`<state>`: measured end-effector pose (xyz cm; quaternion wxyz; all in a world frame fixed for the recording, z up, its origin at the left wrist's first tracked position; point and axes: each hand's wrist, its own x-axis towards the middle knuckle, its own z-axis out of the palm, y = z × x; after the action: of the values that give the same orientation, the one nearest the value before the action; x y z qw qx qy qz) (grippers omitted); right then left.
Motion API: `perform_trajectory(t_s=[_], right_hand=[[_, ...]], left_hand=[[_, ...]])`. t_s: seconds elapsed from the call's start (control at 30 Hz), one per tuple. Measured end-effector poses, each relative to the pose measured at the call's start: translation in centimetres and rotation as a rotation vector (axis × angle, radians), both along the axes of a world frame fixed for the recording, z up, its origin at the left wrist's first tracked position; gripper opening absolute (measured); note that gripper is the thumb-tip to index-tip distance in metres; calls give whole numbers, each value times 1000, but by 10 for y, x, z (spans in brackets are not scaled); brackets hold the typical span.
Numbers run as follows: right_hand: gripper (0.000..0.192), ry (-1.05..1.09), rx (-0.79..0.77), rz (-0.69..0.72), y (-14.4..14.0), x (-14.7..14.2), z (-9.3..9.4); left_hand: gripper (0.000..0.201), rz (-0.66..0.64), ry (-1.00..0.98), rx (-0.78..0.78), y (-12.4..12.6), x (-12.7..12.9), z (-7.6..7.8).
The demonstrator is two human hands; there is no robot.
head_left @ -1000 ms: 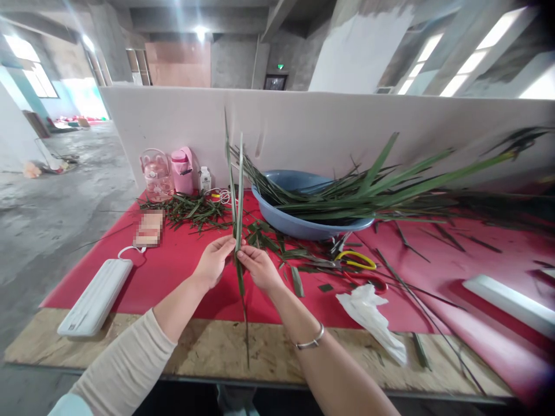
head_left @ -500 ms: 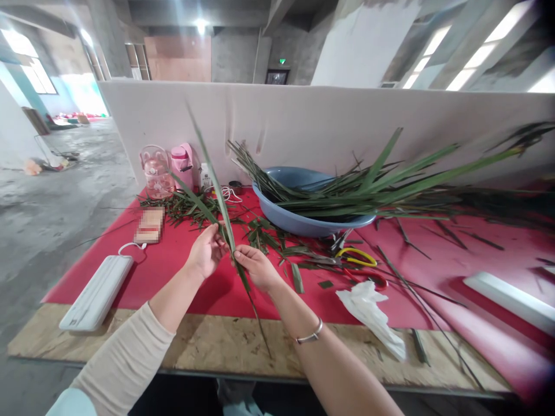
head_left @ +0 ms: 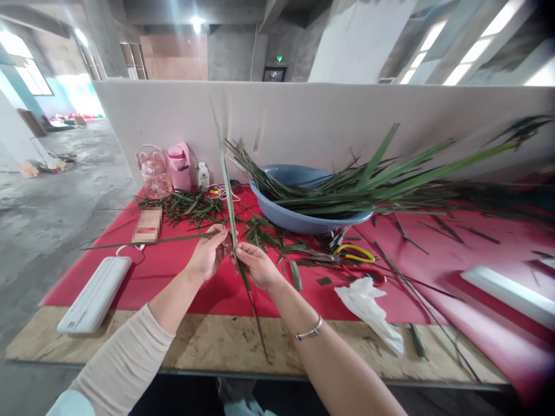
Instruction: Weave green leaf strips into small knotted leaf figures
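Observation:
Above the red table covering, both hands meet around long green leaf strips. My left hand (head_left: 211, 252) is closed on a narrow leaf strip (head_left: 169, 238) that sticks out to the left, almost level. Close beside it, my right hand (head_left: 255, 264) pinches a wider leaf strip (head_left: 229, 202) between thumb and fingers. That one points up, and a thin dark tail (head_left: 256, 318) hangs below toward the table's front edge. Where the strips cross, my fingers partly hide them. Beyond the hands, a blue basin (head_left: 299, 222) holds many long green leaves (head_left: 347, 196).
Yellow-handled scissors (head_left: 355, 253) and a red-handled tool (head_left: 368, 276) lie right of my hands, near a crumpled white tissue (head_left: 368, 309). Leaf scraps (head_left: 186, 205), a pink bottle (head_left: 179, 167) and a clear pink jug (head_left: 155, 176) stand behind. A white power bank (head_left: 95, 294) sits left.
The strip in my left hand has swung down from pointing up-left to nearly level leftward. The wider strip has turned more upright. My right hand has barely moved.

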<state>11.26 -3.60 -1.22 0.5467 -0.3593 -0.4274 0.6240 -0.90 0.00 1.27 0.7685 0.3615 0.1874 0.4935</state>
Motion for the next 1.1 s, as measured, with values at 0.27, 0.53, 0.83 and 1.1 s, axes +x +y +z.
perform_trajectory(t_s=[0.27,0.53,0.83,1.1], right_hand=[[24,112,-29,76,-2,0,2],[22,144,-32,83,-3,-1,6],[25,102,2,40,-3,-1,5],[27,-148,117,-45,1,0,1]], left_hand=[[20,85,-41,-66,2,0,1],[37,9,20,-16,-1,0,0],[37,-59,55,67,-2,2,-3],[30,23,77,26,-1,4,-4]])
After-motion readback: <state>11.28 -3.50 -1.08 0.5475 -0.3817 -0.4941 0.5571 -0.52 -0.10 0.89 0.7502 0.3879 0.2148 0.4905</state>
